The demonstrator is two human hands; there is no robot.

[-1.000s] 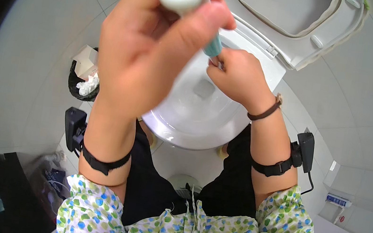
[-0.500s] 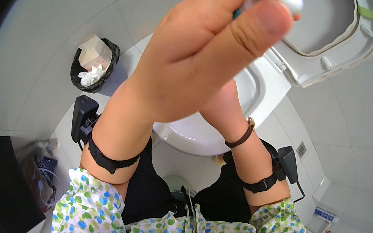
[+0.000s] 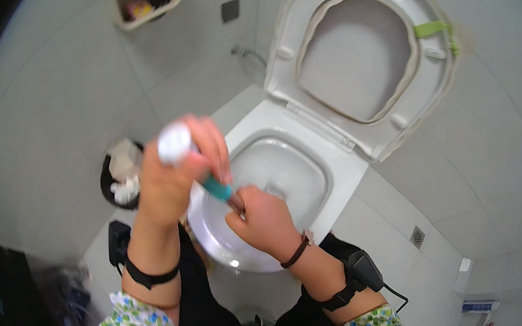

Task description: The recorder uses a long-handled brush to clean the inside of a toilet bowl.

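Note:
A slim stick-like tool (image 3: 216, 188) with a rounded white end and a teal section is held between my hands, above the left side of the toilet bowl (image 3: 351, 176). My left hand (image 3: 168, 183) is wrapped round its upper part near the white end, blurred by motion. Closed into a fist, my right hand (image 3: 266, 220) grips the thin brownish-grey lower part. The tool's far end is hidden by my right hand, so its exact kind does not show. The toilet's seat and lid (image 3: 290, 27) stand raised at the back, with a green strap on the right edge.
To the left of the toilet a bin (image 3: 112, 183) with a black liner holds a carton (image 3: 124, 160) and crumpled tissue (image 3: 126, 191). An open wall box (image 3: 173, 0) hangs upper left. A pipe valve (image 3: 237, 49) juts from the back wall. A floor drain (image 3: 418, 237) lies right.
My left hand has dropped from close to the camera, down and left, still round the tool. My right hand, formerly mostly hidden, now shows on the tool. The view has shifted to reveal more toilet.

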